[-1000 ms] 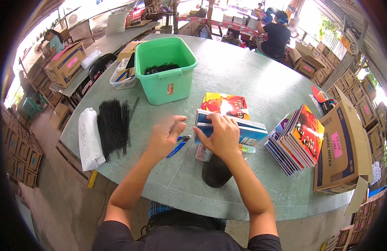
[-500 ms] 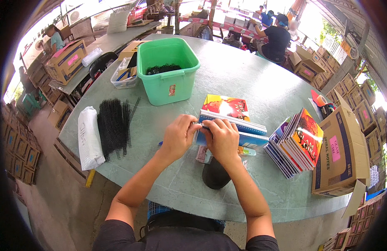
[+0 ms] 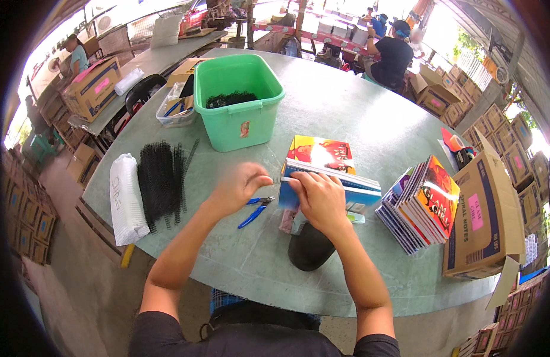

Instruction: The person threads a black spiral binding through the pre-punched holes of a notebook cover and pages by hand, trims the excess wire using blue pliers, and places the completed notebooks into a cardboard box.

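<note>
My right hand (image 3: 319,193) is closed on the top edge of a blue spiral notebook (image 3: 352,197), which stands on its long side with its bound edge up. By the notebook's left end, my left hand (image 3: 242,184) is partly blurred, its thumb and fingers pinched at the tip of the spiral coil (image 3: 277,179). Below that hand lie blue-handled pliers (image 3: 254,215) on the table. Behind the notebook is another one with a yellow and red cover (image 3: 322,152). Under my right wrist sits a rounded black object (image 3: 309,249) whose kind I cannot tell.
A green bin (image 3: 239,122) holds black coils; a clear tub (image 3: 177,113) of tools stands beside it. Black spiral coils (image 3: 161,184) and a white wrapped pack (image 3: 127,199) lie left. Rightward are stacked notebooks (image 3: 420,199) and an open carton (image 3: 486,217). Other people sit farther back.
My left hand has drawn a little to the left, away from my right hand, uncovering the pliers. My right hand has shifted slightly right and stays on the notebook.
</note>
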The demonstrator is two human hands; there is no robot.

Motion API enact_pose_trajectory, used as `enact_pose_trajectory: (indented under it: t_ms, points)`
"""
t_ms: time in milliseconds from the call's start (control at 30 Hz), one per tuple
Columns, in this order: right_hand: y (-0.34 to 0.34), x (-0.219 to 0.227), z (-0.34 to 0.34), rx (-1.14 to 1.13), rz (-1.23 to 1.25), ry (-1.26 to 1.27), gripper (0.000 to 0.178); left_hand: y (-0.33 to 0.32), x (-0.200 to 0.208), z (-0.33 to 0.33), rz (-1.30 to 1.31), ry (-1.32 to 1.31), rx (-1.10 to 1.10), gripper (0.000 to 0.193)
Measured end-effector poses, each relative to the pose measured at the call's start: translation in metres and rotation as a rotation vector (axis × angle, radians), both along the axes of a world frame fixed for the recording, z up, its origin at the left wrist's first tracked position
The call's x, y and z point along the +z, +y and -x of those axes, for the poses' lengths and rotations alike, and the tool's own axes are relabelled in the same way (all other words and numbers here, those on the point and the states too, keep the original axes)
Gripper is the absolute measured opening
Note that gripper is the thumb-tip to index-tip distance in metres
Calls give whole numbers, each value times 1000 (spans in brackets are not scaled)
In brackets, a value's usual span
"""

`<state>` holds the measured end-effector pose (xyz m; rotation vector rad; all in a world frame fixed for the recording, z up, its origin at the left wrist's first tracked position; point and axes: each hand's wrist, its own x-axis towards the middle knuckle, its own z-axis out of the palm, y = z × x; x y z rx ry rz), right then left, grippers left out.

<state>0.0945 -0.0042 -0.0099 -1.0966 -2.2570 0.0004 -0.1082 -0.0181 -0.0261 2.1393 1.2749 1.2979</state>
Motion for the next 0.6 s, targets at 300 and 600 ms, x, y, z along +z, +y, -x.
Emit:
enact_pose_trajectory:
  t_ms: [300, 600]
  points:
    - [7, -5, 8, 98, 165, 304, 21, -3, 19, -17, -439, 223, 250, 16]
    - [-10, 8, -27, -18, 79, 113, 15, -64, -94, -107, 42, 151, 44, 49]
